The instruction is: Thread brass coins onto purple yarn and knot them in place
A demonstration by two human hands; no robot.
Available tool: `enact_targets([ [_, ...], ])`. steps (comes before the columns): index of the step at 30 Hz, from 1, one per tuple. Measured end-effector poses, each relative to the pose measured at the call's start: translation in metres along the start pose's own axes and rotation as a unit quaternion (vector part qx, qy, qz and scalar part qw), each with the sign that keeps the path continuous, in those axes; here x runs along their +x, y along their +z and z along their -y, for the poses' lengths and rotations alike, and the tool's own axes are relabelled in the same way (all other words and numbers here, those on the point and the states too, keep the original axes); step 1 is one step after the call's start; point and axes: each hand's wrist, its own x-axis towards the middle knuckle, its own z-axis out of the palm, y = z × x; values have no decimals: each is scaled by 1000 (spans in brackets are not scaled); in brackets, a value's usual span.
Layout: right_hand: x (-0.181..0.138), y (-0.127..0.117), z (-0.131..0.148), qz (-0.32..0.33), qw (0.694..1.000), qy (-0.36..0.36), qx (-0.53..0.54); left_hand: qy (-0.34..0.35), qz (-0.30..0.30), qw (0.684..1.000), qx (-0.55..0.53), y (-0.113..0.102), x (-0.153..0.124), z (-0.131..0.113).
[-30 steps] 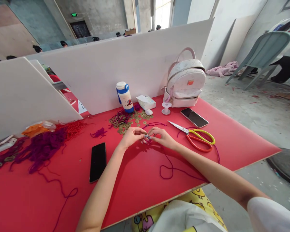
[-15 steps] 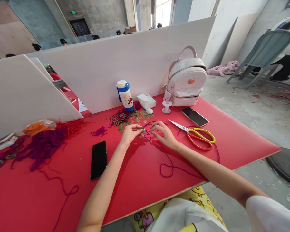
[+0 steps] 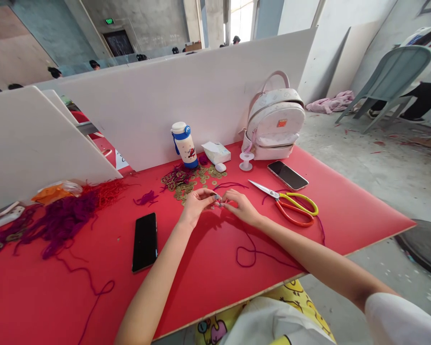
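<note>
My left hand (image 3: 196,205) and my right hand (image 3: 241,206) meet fingertip to fingertip over the red table (image 3: 201,268), both pinched on a purple cord (image 3: 249,251). The cord trails from my fingers toward me in a loop and runs off to the right. Whether a coin sits between my fingers is too small to tell. A heap of brass coins (image 3: 190,179) lies just beyond my hands, mixed with purple cord pieces.
Scissors with yellow and orange handles (image 3: 290,203) lie right of my hands. A black phone (image 3: 144,241) lies to the left, another phone (image 3: 287,175) at the back right. A bottle (image 3: 184,143), tissue pack (image 3: 216,152), empty spool (image 3: 246,160) and white backpack (image 3: 275,124) line the white divider. Purple and red yarn (image 3: 64,215) lies far left.
Half a second ago my hands were slightly apart with the cord between them; now the fingertips are together again, a little nearer to me.
</note>
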Motion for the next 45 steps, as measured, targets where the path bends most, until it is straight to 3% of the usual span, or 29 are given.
enact_targets([
  [4,2,-12,-3,-5,1000,-7,-15,44,-43,998,7,-4,-25,-14],
  [8,6,-26,0,-12,1000,-3,-8,98,-139,985,11,-30,-61,-22],
  [15,2,-52,6,57,997,42,-24,101,-353,930,8,-82,-118,-6],
  [19,-9,-62,-1,95,990,62,-82,92,-411,905,54,-102,-132,2],
  [27,-11,-70,-22,94,972,159,-147,47,-434,882,179,-131,-129,11],
  [37,23,-69,-35,82,969,192,-130,20,-472,860,194,-142,-124,9],
  [41,34,-58,-24,106,972,191,-92,19,-465,860,209,-130,-121,5],
  [45,40,-31,10,175,972,153,-15,1,-369,906,208,-87,-107,4],
])
